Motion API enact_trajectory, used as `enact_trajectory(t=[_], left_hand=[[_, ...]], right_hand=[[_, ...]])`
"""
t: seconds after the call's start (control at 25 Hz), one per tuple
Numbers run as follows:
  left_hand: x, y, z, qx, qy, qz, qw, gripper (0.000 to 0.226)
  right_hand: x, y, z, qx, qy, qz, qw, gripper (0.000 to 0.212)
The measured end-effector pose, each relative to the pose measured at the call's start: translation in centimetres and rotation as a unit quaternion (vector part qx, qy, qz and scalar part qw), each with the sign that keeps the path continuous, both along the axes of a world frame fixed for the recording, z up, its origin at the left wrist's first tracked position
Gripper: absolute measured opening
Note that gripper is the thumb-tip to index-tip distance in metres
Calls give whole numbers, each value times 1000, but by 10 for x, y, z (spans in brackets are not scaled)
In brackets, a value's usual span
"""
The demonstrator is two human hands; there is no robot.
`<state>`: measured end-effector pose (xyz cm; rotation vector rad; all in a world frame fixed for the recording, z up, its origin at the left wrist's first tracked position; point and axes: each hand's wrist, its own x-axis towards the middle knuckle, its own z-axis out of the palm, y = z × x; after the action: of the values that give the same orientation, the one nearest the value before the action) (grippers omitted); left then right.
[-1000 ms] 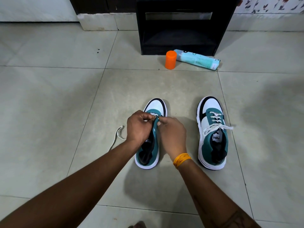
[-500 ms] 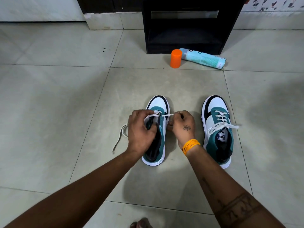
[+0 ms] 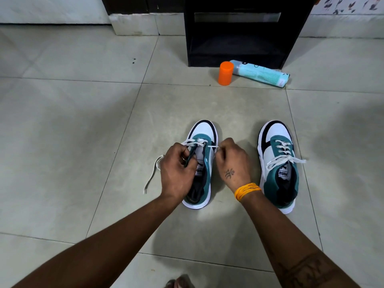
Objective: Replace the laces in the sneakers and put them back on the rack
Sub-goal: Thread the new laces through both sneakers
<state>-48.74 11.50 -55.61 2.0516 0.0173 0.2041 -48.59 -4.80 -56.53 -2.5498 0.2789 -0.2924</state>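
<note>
floor (image 3: 62, 132): pale tiles w/ grout lines, lots of open room on the left side and in front of the shoes, bit less on the right.
rack (image 3: 245, 44): black, stands at the far edge of the floor against the wall, low shelf looks bare from here.
left sneaker (image 3: 204, 134): teal/white/black, sits on the floor mid-frame, toe pointing at the rack, tongue pulled open, only the lowest eyelets threaded so far.
right sneaker (image 3: 278, 169): same colours, just beside the other one w/ a gap of bare tile between, fully laced and tied in a bow.
spray can (image 3: 261, 73): light blue, lying on its side right in front of the rack.
cap (image 3: 225, 73): orange, upright, touching or nearly touching the can's nozzle end, can't tell which.
lace (image 3: 152, 173): white, one end trails loose on the tile left of the left sneaker, other end runs across the eyelets.
left hand (image 3: 176, 173): fingers curled round the eyelet flap + lace of the left sneaker.
right hand (image 3: 232, 163): fingertips pinching the short lace end sticking out the right side; orange thread band (image 3: 247, 190) on the wrist.
</note>
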Motion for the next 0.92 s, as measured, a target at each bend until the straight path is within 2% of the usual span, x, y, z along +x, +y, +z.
enact_trajectory(t=[0.08,0.16,0.28,0.36,0.4,0.52,0.6,0.64,0.8,0.92], left_hand=[[-1,0,-1,-12,1,6,1000,24],[0,0,-2,-14,1,7,1000,25],[-1,2,-5,-16,-1,5,1000,24],[-1,2,-5,-25,1,3,1000,25],[-2,2,-5,-30,5,6,1000,24],[-2,3,-5,-37,15,11,999,23],[-3,2,-4,-39,16,12,999,23],[-3,2,-4,-36,16,12,999,23],[-2,0,-5,-25,9,10,1000,22],[-3,1,-7,-26,6,10,1000,23]], right_hand=[[-5,-15,-5,-48,74,-62,994,17],[-8,-21,-6,-68,119,-71,988,21],[-6,-4,4,0,21,29,999,28],[-4,7,6,28,-26,69,997,20],[-3,7,4,26,-24,56,998,15],[-4,-12,-7,-48,84,-40,994,12],[-8,-21,-10,-90,145,-56,984,14],[-8,-20,-8,-87,136,-43,986,16],[2,6,10,22,-6,48,999,16],[-1,-3,0,11,14,2,1000,16]])
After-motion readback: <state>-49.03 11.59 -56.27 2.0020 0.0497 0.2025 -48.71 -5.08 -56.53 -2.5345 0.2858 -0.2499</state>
